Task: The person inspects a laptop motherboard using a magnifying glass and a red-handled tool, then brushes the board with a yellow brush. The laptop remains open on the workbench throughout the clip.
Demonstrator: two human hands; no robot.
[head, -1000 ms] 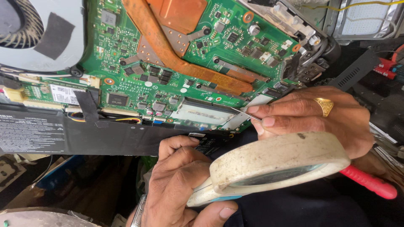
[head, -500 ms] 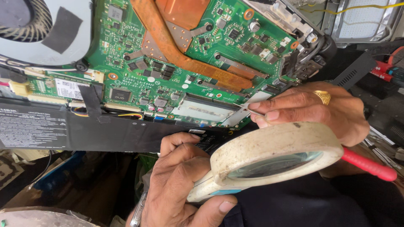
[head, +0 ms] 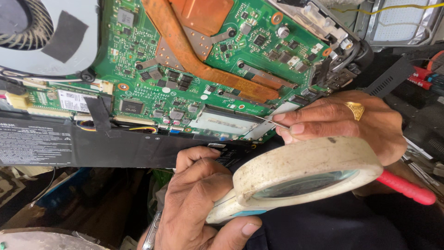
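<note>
Magnifier (head: 300, 178) clamped in left hand (head: 194, 203) at 6 o'clock, right hand (head: 337, 122) pinching thin probe (head: 270, 121) at 3 o'clock, tip on green board (head: 185, 69), black battery (head: 69, 143) at 9 o'clock.

White rectangular sticker (head: 76, 100) on small card at left of green board; long black battery label (head: 32, 141) with pale print just below it.

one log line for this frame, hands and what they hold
left hand: holds magnifying glass | right hand: holds thin red-handled probe, tip at green circuit board | battery: black, below board
</note>
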